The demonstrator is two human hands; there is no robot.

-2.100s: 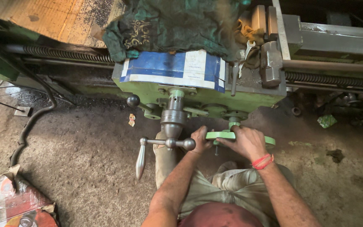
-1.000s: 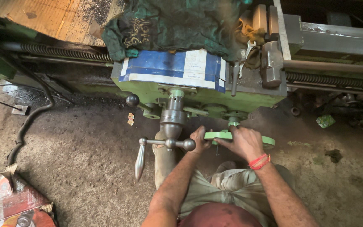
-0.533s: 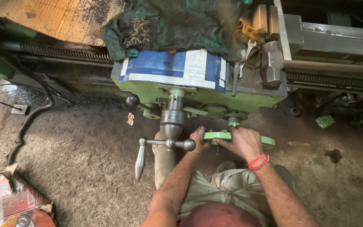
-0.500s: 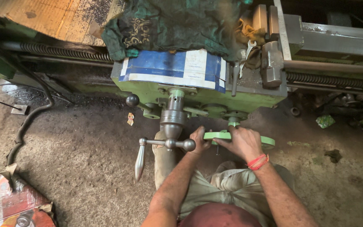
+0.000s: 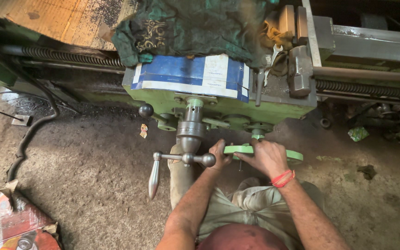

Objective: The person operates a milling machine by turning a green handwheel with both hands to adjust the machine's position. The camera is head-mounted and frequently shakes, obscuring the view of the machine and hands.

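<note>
I stand at a green lathe carriage [image 5: 218, 104] and look down on it. My right hand [image 5: 265, 156], with a red thread band at the wrist, grips the rim of the light green handwheel [image 5: 294, 155] from above. My left hand [image 5: 220, 154] holds the same handwheel at its left edge, right beside the ball end of a steel crank handle [image 5: 181, 158]. That crank's long tapered grip [image 5: 153, 173] hangs down to the left, untouched.
A blue and white sheet [image 5: 188, 76] and a dark green cloth [image 5: 186, 28] lie on the carriage. A lead screw [image 5: 65, 56] runs left, a black hose [image 5: 28, 136] crosses the dirt floor, and a torn red box [image 5: 15, 227] sits at bottom left.
Both hands stay on the green handwheel in nearly the same grip; nothing else has visibly moved.
</note>
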